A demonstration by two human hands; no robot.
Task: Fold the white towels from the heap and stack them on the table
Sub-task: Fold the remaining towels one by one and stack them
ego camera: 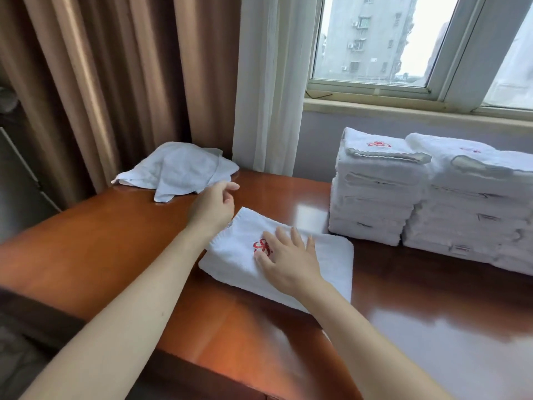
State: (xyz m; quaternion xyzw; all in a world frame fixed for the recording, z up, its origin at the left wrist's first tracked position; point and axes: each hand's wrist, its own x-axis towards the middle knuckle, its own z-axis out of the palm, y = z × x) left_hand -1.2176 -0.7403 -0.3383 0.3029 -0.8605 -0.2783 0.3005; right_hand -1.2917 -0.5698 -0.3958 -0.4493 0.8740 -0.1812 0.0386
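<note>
On the near middle of the wooden table (101,241), a folded white towel (328,264) with a red embroidered mark (262,247) is lying flat. The right hand (288,262) is pressing on it with straight, spread fingers, gripping nothing. Just past the towel's far left corner, the left hand (215,207) is hovering with loosely bent, empty fingers, close to the small heap (178,168) of crumpled white towels lying at the far left by the brown curtain (115,82). At the right, a left stack (375,194) and a right stack (473,206) of folded towels are standing side by side, touching, below the window (375,39).
</note>
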